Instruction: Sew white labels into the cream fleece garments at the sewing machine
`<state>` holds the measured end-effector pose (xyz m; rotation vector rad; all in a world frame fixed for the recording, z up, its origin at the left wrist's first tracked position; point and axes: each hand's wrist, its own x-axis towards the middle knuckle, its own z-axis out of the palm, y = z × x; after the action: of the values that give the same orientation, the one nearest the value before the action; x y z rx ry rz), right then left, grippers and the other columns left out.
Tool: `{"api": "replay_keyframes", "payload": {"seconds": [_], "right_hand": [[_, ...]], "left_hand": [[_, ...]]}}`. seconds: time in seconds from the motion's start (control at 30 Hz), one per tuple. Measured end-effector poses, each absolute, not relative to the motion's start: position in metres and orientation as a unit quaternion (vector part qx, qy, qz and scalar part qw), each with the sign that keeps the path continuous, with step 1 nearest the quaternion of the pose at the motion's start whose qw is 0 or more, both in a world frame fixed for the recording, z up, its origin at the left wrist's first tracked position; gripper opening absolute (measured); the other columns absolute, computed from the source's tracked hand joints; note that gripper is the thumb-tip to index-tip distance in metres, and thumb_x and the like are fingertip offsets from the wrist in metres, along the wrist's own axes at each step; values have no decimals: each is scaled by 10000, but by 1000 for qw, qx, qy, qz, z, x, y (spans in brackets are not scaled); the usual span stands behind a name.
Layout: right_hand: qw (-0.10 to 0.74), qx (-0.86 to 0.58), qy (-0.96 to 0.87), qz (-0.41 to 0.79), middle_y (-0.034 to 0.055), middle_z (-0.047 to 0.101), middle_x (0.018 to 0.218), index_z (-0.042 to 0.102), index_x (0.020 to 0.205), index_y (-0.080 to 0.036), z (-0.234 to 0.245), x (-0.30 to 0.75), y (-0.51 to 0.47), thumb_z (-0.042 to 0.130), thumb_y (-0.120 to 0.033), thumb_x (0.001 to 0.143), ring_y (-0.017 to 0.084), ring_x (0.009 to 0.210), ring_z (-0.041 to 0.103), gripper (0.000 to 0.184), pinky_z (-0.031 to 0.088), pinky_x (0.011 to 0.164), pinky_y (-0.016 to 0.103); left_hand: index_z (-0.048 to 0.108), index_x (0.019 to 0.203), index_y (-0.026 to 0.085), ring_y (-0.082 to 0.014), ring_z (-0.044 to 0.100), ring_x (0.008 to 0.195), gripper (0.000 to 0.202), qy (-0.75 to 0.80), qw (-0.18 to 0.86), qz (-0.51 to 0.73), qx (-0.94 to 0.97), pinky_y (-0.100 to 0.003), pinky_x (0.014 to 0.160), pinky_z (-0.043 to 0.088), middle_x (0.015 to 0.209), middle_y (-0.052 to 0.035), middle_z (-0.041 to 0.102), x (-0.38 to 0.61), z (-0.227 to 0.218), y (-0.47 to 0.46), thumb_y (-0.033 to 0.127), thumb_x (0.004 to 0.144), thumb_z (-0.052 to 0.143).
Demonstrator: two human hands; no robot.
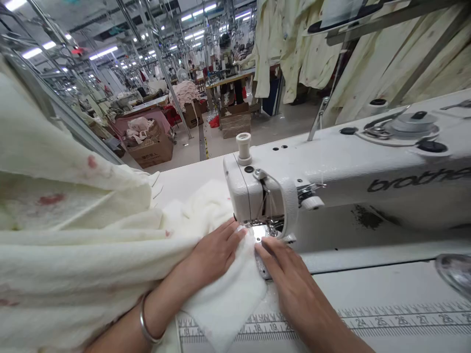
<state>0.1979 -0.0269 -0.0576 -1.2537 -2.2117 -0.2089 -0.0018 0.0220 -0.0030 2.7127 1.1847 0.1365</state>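
My left hand (217, 249) rests on pale cream cloth (235, 294), its fingers bent together and holding the cloth just left of the needle area. A metal bangle (144, 318) circles that wrist. My right hand (290, 274) is at the metal needle plate (262, 267), with thumb and forefinger drawn close together near the cloth's edge. Whatever is between those fingertips is too small to make out. Above both hands stands the head of a white sewing machine (253, 191). The presser foot is partly hidden by fingers and glare.
More cream cloth with reddish spots (91, 255) drapes over the left side. A printed ruler strip (390, 321) runs along the table's front. Beyond the table are cardboard boxes (152, 147), cream garments hanging (294, 49), and other workstations.
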Motion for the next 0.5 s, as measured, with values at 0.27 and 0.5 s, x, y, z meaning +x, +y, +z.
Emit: {"api": "replay_keyframes", "payload": {"seconds": [0.27, 0.5], "right_hand": [[292, -475, -827, -70, 140, 468, 1364, 429, 1338, -56, -65, 174, -43, 235, 134, 767, 249, 1296, 383, 632, 448, 989, 421], [288, -417, -858, -84, 172, 558, 1263, 556, 1218, -7, -51, 157, -53, 347, 25, 774, 287, 1210, 486, 492, 474, 960, 437]], "left_hand": [[393, 1325, 157, -246, 422, 1318, 386, 387, 71, 77, 916, -418, 1065, 443, 1347, -134, 495, -1, -2, 19, 168, 939, 374], [359, 1388, 120, -323, 406, 1326, 537, 495, 9, 100, 863, -522, 1062, 404, 1399, -208, 448, -26, -5, 2, 307, 903, 496]]}}
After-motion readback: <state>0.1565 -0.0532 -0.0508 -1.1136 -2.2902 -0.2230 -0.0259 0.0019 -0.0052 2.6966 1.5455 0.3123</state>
